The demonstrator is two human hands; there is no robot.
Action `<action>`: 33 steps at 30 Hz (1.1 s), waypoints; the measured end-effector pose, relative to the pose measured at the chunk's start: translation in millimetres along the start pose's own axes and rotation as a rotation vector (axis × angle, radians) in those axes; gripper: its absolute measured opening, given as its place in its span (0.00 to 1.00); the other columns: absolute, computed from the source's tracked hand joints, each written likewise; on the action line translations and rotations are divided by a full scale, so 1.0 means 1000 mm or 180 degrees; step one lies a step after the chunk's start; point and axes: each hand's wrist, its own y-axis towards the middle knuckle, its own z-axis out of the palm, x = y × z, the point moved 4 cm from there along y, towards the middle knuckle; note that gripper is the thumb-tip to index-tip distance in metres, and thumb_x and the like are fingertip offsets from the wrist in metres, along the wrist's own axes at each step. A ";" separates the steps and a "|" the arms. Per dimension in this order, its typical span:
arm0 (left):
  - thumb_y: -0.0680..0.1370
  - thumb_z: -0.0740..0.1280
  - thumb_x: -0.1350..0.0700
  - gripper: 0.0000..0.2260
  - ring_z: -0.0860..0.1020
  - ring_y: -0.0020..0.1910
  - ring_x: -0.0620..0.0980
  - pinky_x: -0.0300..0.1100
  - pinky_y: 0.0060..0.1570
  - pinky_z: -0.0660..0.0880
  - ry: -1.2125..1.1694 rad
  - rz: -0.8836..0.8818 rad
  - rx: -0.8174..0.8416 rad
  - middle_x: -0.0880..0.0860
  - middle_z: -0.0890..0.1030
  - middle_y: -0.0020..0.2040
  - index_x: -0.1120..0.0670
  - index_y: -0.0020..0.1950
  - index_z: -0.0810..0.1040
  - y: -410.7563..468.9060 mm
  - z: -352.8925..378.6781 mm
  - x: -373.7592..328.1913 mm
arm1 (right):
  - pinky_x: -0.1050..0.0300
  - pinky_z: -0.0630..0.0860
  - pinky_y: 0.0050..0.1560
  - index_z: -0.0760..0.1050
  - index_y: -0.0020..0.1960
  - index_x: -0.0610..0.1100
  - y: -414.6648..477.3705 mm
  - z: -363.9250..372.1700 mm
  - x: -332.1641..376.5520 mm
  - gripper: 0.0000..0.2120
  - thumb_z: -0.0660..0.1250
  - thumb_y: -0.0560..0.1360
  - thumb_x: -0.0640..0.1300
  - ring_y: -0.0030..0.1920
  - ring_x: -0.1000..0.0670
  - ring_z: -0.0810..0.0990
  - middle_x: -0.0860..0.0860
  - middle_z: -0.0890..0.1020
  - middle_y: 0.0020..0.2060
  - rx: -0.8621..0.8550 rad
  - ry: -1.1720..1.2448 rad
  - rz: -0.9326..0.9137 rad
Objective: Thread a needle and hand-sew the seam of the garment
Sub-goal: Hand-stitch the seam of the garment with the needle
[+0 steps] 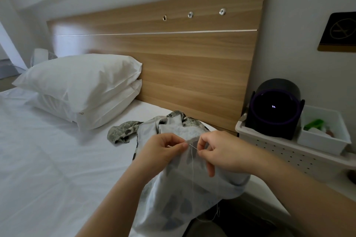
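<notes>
A pale grey patterned garment [179,188] lies on the bed and drapes toward me over its right edge. My left hand [163,150] pinches a fold of the garment at its upper edge. Just to its right, my right hand [217,150] pinches a thin silver needle [193,146] between thumb and forefinger, the needle slanting against the cloth. A white thread [192,167] runs down from the needle over the fabric and ends in a loose tail near the lower right.
Two white pillows [81,86] are stacked at the back left of the white bed sheet [38,159]. A wooden headboard [163,63] stands behind. At the right, a white perforated cart [279,152] holds a dark round device [275,109] and a white bin [325,134].
</notes>
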 end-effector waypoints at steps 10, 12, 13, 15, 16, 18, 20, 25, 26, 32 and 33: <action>0.74 0.72 0.56 0.03 0.79 0.32 0.44 0.37 0.34 0.75 0.0479 0.0316 -0.0507 0.52 0.84 0.36 0.51 0.41 0.84 -0.007 0.004 -0.011 | 0.60 0.72 0.38 0.72 0.46 0.50 0.004 0.000 0.001 0.07 0.55 0.79 0.44 0.32 0.60 0.77 0.55 0.83 0.28 -0.0073 -0.0041 0.0086; 0.74 0.72 0.57 0.04 0.76 0.31 0.40 0.31 0.32 0.71 0.0651 0.0537 -0.0693 0.49 0.83 0.33 0.50 0.40 0.83 -0.008 0.007 -0.013 | 0.62 0.69 0.35 0.72 0.45 0.49 0.005 0.000 0.001 0.08 0.55 0.78 0.44 0.31 0.60 0.76 0.55 0.83 0.29 -0.0137 0.0053 0.0097; 0.73 0.72 0.57 0.04 0.76 0.31 0.39 0.30 0.32 0.70 0.0759 0.0660 -0.0782 0.48 0.82 0.33 0.49 0.40 0.83 -0.009 0.008 -0.014 | 0.62 0.68 0.35 0.72 0.45 0.49 0.005 0.000 0.001 0.08 0.56 0.78 0.43 0.31 0.60 0.75 0.55 0.84 0.29 -0.0195 0.0096 0.0099; 0.73 0.73 0.57 0.04 0.77 0.35 0.39 0.31 0.36 0.71 0.0918 0.0899 -0.0938 0.45 0.82 0.34 0.48 0.40 0.83 -0.011 0.010 -0.016 | 0.61 0.69 0.36 0.72 0.44 0.50 0.006 0.000 0.000 0.07 0.56 0.77 0.43 0.33 0.60 0.76 0.55 0.84 0.29 -0.0353 0.0179 0.0095; 0.73 0.73 0.58 0.06 0.77 0.37 0.40 0.31 0.37 0.72 0.0941 0.1022 -0.0998 0.45 0.81 0.35 0.47 0.39 0.83 -0.013 0.011 -0.017 | 0.60 0.71 0.38 0.72 0.44 0.50 0.007 0.000 0.000 0.07 0.56 0.77 0.44 0.34 0.59 0.77 0.56 0.84 0.29 -0.0433 0.0243 0.0086; 0.72 0.72 0.60 0.12 0.77 0.38 0.40 0.31 0.38 0.71 0.0904 0.1235 -0.1074 0.44 0.81 0.36 0.42 0.38 0.80 -0.016 0.014 -0.019 | 0.57 0.75 0.44 0.72 0.44 0.50 0.008 0.000 0.001 0.06 0.57 0.77 0.43 0.37 0.59 0.80 0.57 0.83 0.29 -0.0618 0.0348 0.0026; 0.73 0.72 0.61 0.14 0.78 0.38 0.41 0.32 0.38 0.72 0.0758 0.1249 -0.1113 0.44 0.81 0.36 0.40 0.37 0.79 -0.018 0.017 -0.018 | 0.54 0.77 0.49 0.72 0.44 0.49 0.009 0.000 0.001 0.05 0.60 0.77 0.43 0.38 0.59 0.81 0.56 0.84 0.30 -0.0852 0.0453 -0.0095; 0.75 0.71 0.59 0.04 0.82 0.38 0.41 0.31 0.37 0.75 -0.0186 0.0737 -0.0932 0.46 0.85 0.37 0.51 0.43 0.84 -0.014 0.015 -0.011 | 0.59 0.79 0.43 0.73 0.46 0.47 -0.002 -0.006 0.001 0.03 0.68 0.76 0.42 0.37 0.56 0.82 0.53 0.85 0.35 -0.0941 0.1207 -0.0527; 0.75 0.71 0.58 0.03 0.82 0.38 0.40 0.30 0.37 0.74 -0.0254 0.0691 -0.0944 0.46 0.85 0.37 0.51 0.43 0.84 -0.013 0.014 -0.010 | 0.57 0.80 0.45 0.75 0.45 0.47 -0.005 -0.008 0.001 0.03 0.69 0.75 0.42 0.39 0.54 0.83 0.52 0.85 0.36 -0.0912 0.1229 -0.0597; 0.75 0.71 0.57 0.03 0.82 0.40 0.45 0.38 0.41 0.77 -0.0770 0.0544 -0.0892 0.50 0.85 0.38 0.53 0.43 0.84 -0.010 0.015 -0.007 | 0.58 0.78 0.54 0.79 0.48 0.48 -0.008 -0.013 0.000 0.03 0.70 0.74 0.42 0.47 0.57 0.83 0.53 0.85 0.44 -0.0533 0.1297 -0.0950; 0.75 0.71 0.57 0.03 0.83 0.40 0.46 0.37 0.41 0.76 -0.0821 0.0588 -0.0830 0.51 0.85 0.39 0.53 0.42 0.84 -0.010 0.016 -0.008 | 0.61 0.78 0.52 0.79 0.48 0.49 -0.007 -0.014 0.000 0.04 0.71 0.74 0.43 0.46 0.58 0.83 0.54 0.85 0.44 -0.0539 0.1287 -0.0996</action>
